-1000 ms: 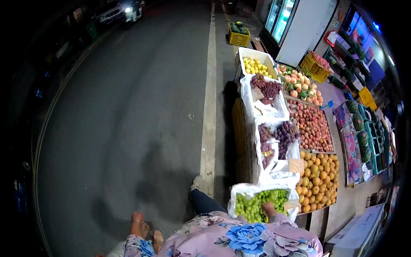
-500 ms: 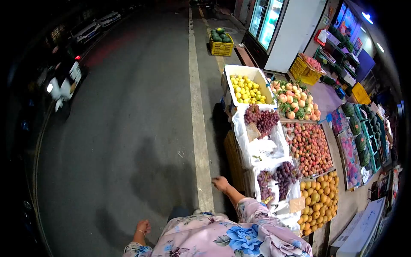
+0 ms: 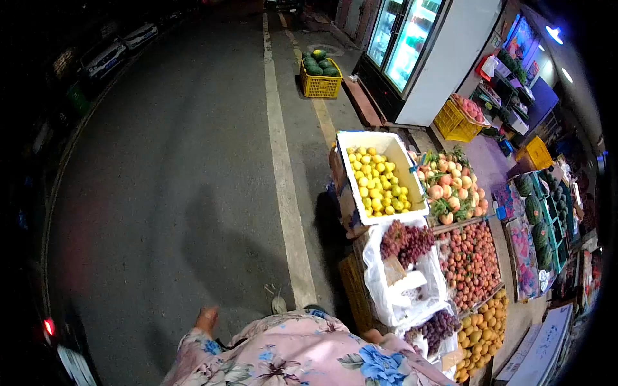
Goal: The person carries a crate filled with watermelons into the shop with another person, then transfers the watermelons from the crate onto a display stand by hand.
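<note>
My left hand [image 3: 206, 319] hangs over the road at the left of my flowered top [image 3: 290, 347]; its fingers are blurred and I cannot make out their pose. Only a small part of my right hand [image 3: 372, 335] shows past the top's edge, beside the fruit stand, its fingers hidden. Nearest to it are dark grapes [image 3: 439, 328] in a white-lined box. Beyond them lie red grapes [image 3: 405, 243] in white plastic and yellow fruit [image 3: 376, 180] in a white foam box.
Peaches [image 3: 450, 183], small red fruit [image 3: 470, 260] and brown-yellow fruit [image 3: 483, 334] fill the stand's right side. Ahead are a yellow crate [image 3: 320, 87] of melons and a lit glass-door fridge [image 3: 405, 45]. A vehicle with a red light [image 3: 49, 327] is at lower left.
The stand has shifted down in view as I moved forward; the green grapes have left view. My right hand went from the green grapes to beside the stand. The scooter passed toward lower left.
</note>
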Demonstrator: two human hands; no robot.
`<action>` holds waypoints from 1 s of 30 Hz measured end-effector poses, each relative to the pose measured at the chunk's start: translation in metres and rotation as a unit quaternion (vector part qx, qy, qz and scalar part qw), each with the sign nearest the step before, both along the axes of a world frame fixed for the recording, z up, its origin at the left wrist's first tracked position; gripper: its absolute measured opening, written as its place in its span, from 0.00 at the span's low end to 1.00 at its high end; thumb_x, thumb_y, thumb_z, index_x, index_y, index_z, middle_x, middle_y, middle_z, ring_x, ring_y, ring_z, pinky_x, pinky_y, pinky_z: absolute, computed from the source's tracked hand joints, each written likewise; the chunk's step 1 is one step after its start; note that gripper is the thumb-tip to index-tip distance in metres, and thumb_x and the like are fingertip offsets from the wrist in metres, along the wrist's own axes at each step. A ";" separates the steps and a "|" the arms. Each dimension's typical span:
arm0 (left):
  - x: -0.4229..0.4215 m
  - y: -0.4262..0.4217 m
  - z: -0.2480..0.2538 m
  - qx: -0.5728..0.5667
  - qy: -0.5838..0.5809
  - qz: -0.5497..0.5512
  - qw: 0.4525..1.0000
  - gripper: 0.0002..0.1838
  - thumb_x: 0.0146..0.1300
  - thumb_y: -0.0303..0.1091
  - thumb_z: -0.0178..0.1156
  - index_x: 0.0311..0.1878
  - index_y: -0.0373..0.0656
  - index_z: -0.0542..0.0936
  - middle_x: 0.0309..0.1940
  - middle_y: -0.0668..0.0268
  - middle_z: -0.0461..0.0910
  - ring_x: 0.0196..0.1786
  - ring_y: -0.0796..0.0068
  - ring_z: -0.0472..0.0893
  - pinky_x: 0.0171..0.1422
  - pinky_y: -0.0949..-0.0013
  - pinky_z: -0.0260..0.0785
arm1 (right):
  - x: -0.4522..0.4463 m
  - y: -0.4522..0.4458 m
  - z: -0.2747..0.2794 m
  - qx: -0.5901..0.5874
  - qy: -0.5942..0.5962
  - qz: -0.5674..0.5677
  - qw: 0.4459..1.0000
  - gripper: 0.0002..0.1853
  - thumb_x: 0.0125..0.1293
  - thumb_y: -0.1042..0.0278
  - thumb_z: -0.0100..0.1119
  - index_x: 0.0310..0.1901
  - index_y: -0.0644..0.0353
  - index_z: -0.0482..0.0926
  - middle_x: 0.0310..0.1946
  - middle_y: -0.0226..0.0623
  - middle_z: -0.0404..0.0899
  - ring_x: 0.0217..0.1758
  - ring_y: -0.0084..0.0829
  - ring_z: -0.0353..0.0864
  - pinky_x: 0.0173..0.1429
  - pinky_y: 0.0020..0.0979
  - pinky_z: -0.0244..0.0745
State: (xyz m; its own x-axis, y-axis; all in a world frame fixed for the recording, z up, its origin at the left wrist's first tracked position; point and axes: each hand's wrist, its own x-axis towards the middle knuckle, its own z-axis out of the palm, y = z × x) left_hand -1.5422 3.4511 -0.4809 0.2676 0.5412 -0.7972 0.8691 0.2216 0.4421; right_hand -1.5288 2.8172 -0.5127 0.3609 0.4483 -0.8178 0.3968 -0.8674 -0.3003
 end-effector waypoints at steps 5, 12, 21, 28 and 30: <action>0.289 -0.032 0.073 -0.068 -0.198 -0.223 0.952 0.11 0.55 0.40 0.55 0.31 0.42 0.74 0.18 0.71 0.70 0.20 0.79 0.68 0.21 0.73 0.58 | 0.074 0.025 0.009 -0.044 0.027 -0.258 0.965 0.07 0.50 0.66 0.51 0.24 0.57 0.78 0.24 0.41 0.77 0.26 0.39 0.77 0.29 0.37 0.71; 0.490 -0.069 0.068 -0.128 -0.257 -0.294 0.912 0.11 0.55 0.38 0.58 0.38 0.44 0.74 0.23 0.72 0.72 0.23 0.80 0.70 0.23 0.75 0.62 | 0.309 0.110 -0.027 0.046 -0.014 -0.301 0.953 0.08 0.50 0.64 0.52 0.22 0.57 0.78 0.22 0.40 0.77 0.25 0.38 0.76 0.28 0.39 0.71; 0.487 0.055 0.065 -0.044 0.004 0.032 0.998 0.09 0.56 0.36 0.50 0.24 0.43 0.70 0.12 0.67 0.64 0.14 0.74 0.65 0.14 0.68 0.53 | 0.753 0.219 0.051 0.232 -0.254 -0.373 0.862 0.18 0.50 0.56 0.50 0.31 0.65 0.77 0.28 0.52 0.77 0.31 0.49 0.76 0.38 0.42 0.71; 0.523 0.070 0.008 -0.144 0.124 0.050 0.980 0.10 0.56 0.37 0.53 0.24 0.42 0.69 0.16 0.65 0.68 0.17 0.71 0.68 0.22 0.68 0.66 | 0.927 0.340 0.152 0.386 0.074 -0.593 0.703 0.14 0.57 0.64 0.53 0.43 0.60 0.74 0.22 0.28 0.73 0.21 0.21 0.70 0.23 0.22 0.64; 0.547 0.092 -0.052 -0.199 0.135 0.003 0.971 0.10 0.55 0.36 0.55 0.25 0.41 0.71 0.17 0.65 0.69 0.18 0.71 0.69 0.25 0.69 0.69 | 0.966 0.343 0.122 0.395 0.130 -0.536 0.735 0.10 0.56 0.61 0.52 0.34 0.58 0.75 0.20 0.28 0.72 0.21 0.21 0.69 0.25 0.23 0.64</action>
